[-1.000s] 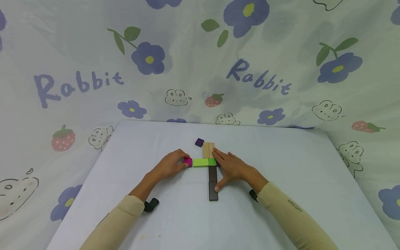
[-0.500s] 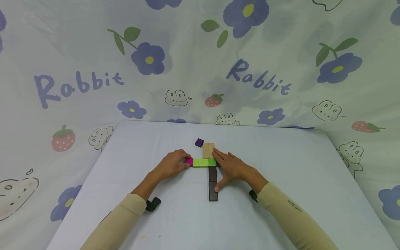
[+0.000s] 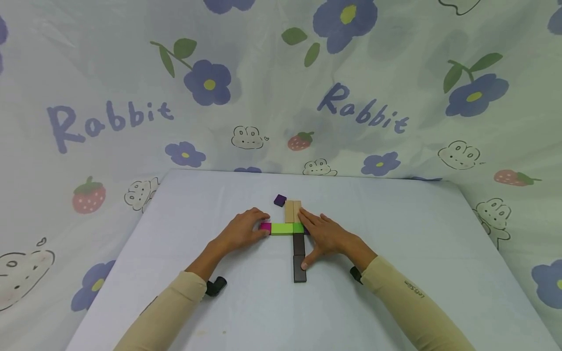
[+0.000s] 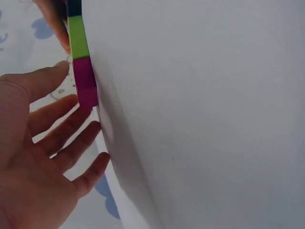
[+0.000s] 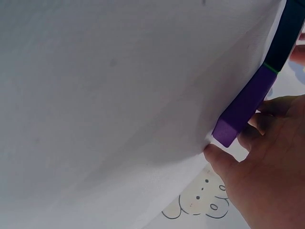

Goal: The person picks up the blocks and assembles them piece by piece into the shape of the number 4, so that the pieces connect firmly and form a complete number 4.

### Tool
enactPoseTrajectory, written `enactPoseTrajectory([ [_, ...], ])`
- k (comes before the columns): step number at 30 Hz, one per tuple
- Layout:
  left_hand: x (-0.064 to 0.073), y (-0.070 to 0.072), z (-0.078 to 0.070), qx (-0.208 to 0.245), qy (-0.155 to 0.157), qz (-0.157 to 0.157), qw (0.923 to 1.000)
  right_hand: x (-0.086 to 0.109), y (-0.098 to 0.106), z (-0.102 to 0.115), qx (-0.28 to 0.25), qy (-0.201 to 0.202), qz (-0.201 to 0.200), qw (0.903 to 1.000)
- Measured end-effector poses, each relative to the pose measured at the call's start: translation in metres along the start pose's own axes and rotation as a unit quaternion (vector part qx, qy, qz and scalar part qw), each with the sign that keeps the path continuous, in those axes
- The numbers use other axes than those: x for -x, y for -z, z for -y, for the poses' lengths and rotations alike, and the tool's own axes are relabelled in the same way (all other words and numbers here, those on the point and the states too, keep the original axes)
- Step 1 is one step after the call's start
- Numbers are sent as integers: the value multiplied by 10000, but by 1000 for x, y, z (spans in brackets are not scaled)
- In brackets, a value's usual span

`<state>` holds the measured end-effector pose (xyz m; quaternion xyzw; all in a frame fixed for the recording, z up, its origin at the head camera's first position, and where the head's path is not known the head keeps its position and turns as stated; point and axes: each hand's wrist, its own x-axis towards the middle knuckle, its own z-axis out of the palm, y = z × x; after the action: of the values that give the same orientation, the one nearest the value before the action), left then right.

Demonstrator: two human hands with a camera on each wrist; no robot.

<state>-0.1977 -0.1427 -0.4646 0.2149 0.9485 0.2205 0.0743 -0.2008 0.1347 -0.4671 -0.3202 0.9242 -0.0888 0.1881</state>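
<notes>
My left hand (image 3: 241, 230), fingers spread and loosened, is beside a magenta block (image 3: 265, 226), with no grip on it showing. The magenta block lies against a lime-green block (image 3: 282, 229); a smaller green piece (image 3: 298, 227) continues the row. My right hand (image 3: 327, 236) rests with straight fingers along the right side, fingertips at the two beige blocks (image 3: 289, 211) and thumb at the lower dark block (image 3: 300, 269). A second dark block (image 3: 299, 243) lies above that one. Mostly hidden by the right hand in the head view, a purple block (image 5: 245, 105) shows in the right wrist view.
A loose dark purple cube (image 3: 280, 200) lies turned at an angle by the beige blocks' upper left corner. Everything lies on a white-covered table (image 3: 386, 209). A patterned curtain (image 3: 281, 97) hangs behind it.
My left hand slid the magenta block slightly right, closing the gap to the lime-green block, then its fingers loosened from it. The right hand has stayed put.
</notes>
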Motion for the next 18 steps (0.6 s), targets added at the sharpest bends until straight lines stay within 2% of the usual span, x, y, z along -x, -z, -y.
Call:
enactPoseTrajectory([
  [10,-16,3,-4,190,-239,-12,9995,-2,0,-1,36,-66,24,10000],
  [16,-29,4,-8,227,-99,312,9992,-1,0,-2,6,8,22,10000],
  [18,-34,4,-8,207,-147,398,9989,-1,-1,-3,-6,44,-4,10000],
])
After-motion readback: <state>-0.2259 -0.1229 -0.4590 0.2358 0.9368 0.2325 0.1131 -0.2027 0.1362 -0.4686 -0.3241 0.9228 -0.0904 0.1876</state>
